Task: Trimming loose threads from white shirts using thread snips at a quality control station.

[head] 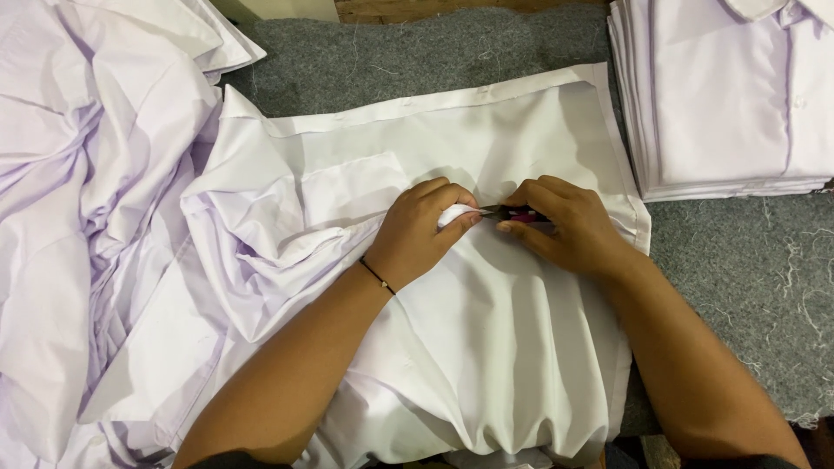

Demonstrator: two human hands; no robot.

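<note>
A pale lilac-white shirt (486, 347) lies spread on the grey felt table (417, 52) in front of me. My left hand (421, 230) pinches a small fold of its fabric (456, 214) at the middle of the shirt. A thin black band circles that wrist. My right hand (565, 224) is closed around a small pink-handled cutting tool (519, 214), whose dark tip points at the pinched fabric. The two hands nearly touch.
A loose heap of similar pale shirts (78, 217) covers the left side. A neat stack of folded shirts (730, 95) stands at the back right. Loose thread scraps (795, 260) lie on the grey felt at the right.
</note>
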